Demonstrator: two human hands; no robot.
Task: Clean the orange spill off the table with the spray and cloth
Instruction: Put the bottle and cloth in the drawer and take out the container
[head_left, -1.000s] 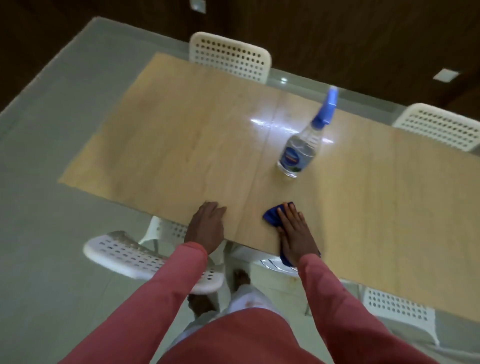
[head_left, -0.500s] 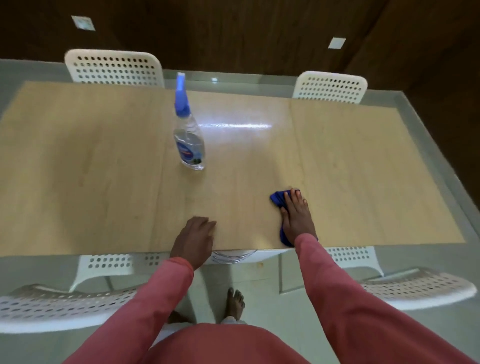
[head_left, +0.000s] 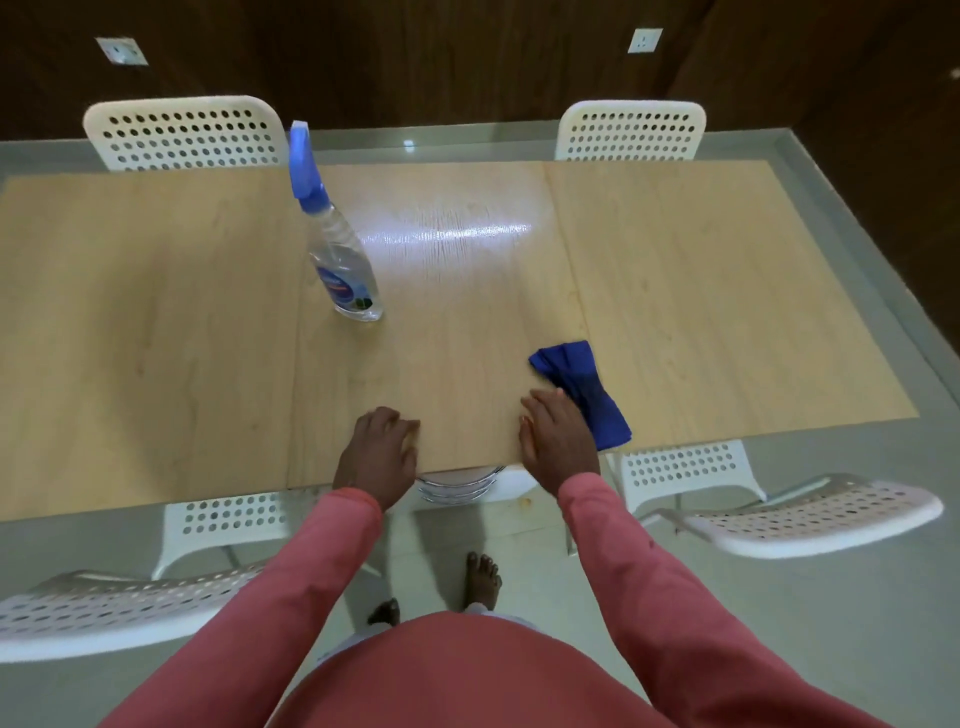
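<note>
Down at the lower left of the frame, a white perforated chair (head_left: 93, 608) is sitting pulled out from the counter (head_left: 156, 338), and another white chair (head_left: 182, 132) is standing behind the counter's far edge at the upper left. Moving rightward, the spray bottle (head_left: 340, 249) is standing upright on the pale wooden top, left of centre, its blue trigger head pointing away toward the far edge; it is well apart from both hands. Below it, at the counter's near edge, the left hand (head_left: 379, 457) is resting palm down on the wood, its fingers (head_left: 402, 428) lightly curled and close together, holding nothing. A bright patch of light is glaring off the surface just right of the bottle. No orange mark is showing on the top that I can make out. Further right, the right hand (head_left: 558, 447) is lying flat at the near edge, fingers (head_left: 540, 405) straight and pressed together, gripping nothing. The blue cloth (head_left: 584, 389) is lying bunched on the counter just beside that hand on its right, its near corner close to the edge; whether the hand's side is touching it I cannot tell. Pink sleeves are covering both arms. At the right, two more white chairs are standing, one (head_left: 631, 130) behind the far edge, one (head_left: 810, 512) pulled out near the lower right.
</note>
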